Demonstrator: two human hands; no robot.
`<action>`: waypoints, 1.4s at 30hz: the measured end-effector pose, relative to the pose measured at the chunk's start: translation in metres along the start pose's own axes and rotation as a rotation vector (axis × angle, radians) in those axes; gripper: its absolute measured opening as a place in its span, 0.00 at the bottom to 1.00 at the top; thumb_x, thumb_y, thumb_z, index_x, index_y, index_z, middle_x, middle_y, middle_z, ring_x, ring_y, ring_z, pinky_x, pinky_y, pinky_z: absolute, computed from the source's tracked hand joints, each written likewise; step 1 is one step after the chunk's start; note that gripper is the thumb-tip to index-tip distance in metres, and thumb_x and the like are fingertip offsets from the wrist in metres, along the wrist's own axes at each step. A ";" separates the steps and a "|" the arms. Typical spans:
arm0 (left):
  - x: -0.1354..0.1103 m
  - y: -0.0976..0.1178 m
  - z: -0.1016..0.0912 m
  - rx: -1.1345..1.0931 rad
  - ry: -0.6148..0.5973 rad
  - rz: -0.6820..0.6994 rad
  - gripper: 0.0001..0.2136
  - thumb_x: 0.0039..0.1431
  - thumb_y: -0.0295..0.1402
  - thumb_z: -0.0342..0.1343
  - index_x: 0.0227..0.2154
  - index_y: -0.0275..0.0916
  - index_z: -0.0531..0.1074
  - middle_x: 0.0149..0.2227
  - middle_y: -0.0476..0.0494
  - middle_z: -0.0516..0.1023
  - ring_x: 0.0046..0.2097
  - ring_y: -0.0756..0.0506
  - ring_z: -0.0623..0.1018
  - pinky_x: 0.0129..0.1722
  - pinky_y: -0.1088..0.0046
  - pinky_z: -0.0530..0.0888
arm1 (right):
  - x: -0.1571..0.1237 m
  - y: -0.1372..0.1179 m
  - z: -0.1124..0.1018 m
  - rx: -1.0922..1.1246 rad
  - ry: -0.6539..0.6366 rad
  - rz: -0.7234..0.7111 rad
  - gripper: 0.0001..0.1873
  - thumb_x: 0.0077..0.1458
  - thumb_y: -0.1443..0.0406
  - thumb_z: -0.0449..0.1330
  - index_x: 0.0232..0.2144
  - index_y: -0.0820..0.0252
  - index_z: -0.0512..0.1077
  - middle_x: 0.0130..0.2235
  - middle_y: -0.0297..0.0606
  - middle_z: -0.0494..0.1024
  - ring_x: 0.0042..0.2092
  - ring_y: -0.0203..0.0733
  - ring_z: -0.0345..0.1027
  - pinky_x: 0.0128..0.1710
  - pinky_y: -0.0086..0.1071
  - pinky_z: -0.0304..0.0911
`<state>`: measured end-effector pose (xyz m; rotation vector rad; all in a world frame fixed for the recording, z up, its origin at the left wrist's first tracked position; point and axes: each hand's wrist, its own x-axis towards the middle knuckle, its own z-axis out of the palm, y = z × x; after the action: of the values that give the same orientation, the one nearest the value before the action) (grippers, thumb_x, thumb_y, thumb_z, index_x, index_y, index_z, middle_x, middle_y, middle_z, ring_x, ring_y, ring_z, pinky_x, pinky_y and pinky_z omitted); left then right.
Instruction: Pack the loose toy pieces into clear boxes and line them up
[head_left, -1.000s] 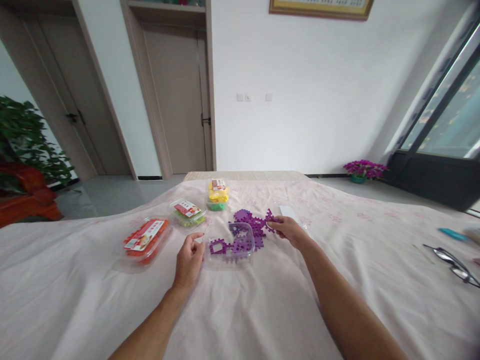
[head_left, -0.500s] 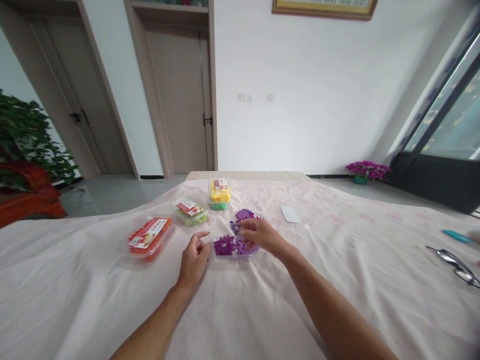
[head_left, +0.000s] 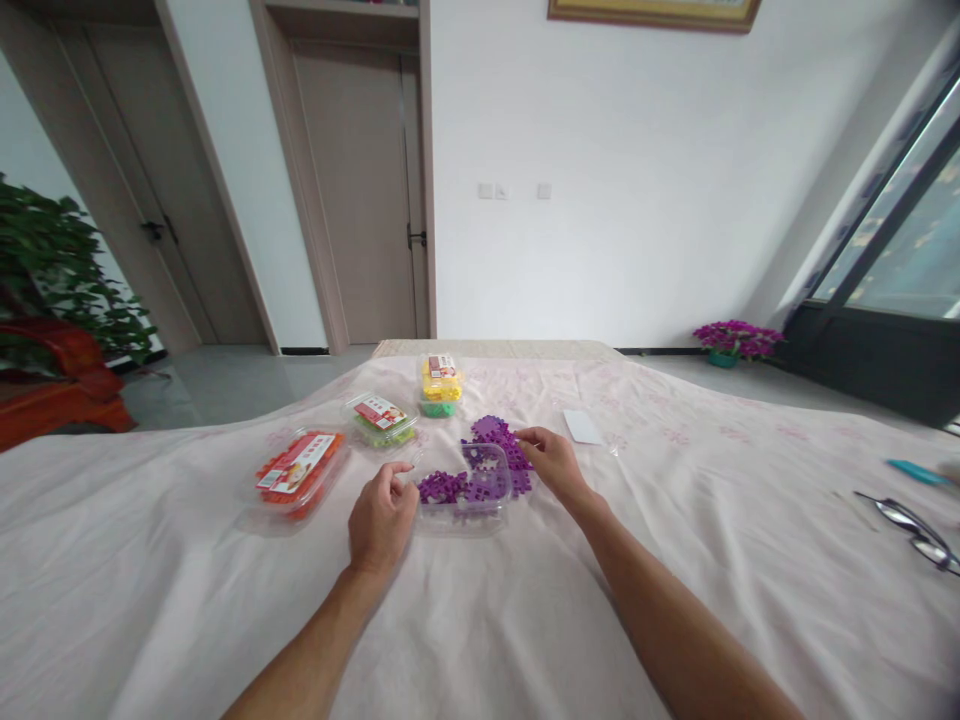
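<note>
A clear plastic box with several purple notched plastic pieces in it stands in front of me. My left hand is closed at the box's left edge, fingers bent and thumb against the rim. Beyond the box's far right corner, more purple notched pieces lie heaped on the cloth. My right hand has its fingertips pinched at the right side of this heap, on one purple notched piece, which the fingers partly hide.
On the left are a box of orange pieces, a box of green pieces and a box of yellow pieces. A white card lies right of the heap. Glasses and a teal object lie far right on the tablecloth.
My right hand has moved from over the box to the right, out to the heap. The purple pieces inside the box sit differently. My left hand stays at the box's left edge.
</note>
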<state>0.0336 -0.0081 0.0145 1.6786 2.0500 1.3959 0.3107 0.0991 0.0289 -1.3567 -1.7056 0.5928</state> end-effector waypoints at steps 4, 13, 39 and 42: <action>0.004 0.006 -0.004 0.129 0.088 0.378 0.14 0.55 0.31 0.55 0.45 0.41 0.74 0.48 0.37 0.76 0.52 0.36 0.73 0.54 0.56 0.67 | -0.003 0.004 0.006 -0.014 0.026 -0.039 0.14 0.54 0.63 0.57 0.40 0.61 0.78 0.38 0.39 0.82 0.34 0.39 0.73 0.38 0.33 0.68; 0.003 0.017 0.001 0.126 -0.295 0.607 0.12 0.67 0.34 0.47 0.40 0.41 0.77 0.40 0.42 0.80 0.48 0.41 0.74 0.51 0.60 0.70 | -0.018 -0.054 0.004 -0.217 -0.017 -0.529 0.10 0.57 0.64 0.61 0.41 0.53 0.79 0.49 0.39 0.77 0.52 0.46 0.68 0.55 0.41 0.60; -0.022 0.027 0.006 0.102 -0.310 0.701 0.09 0.66 0.34 0.49 0.36 0.41 0.74 0.36 0.43 0.77 0.40 0.43 0.74 0.42 0.64 0.69 | -0.020 -0.078 0.005 -0.614 -0.449 -0.648 0.09 0.57 0.69 0.62 0.28 0.57 0.81 0.56 0.40 0.75 0.60 0.48 0.63 0.62 0.39 0.55; -0.022 0.026 0.005 0.109 -0.296 0.704 0.10 0.66 0.34 0.49 0.34 0.41 0.74 0.34 0.44 0.77 0.38 0.44 0.74 0.40 0.64 0.69 | -0.019 -0.084 -0.005 -0.595 -0.413 -0.636 0.13 0.60 0.70 0.58 0.26 0.58 0.80 0.54 0.41 0.77 0.56 0.46 0.68 0.59 0.38 0.58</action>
<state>0.0632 -0.0247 0.0214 2.6250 1.4486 1.0804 0.2703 0.0558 0.0916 -0.9920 -2.6393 -0.0223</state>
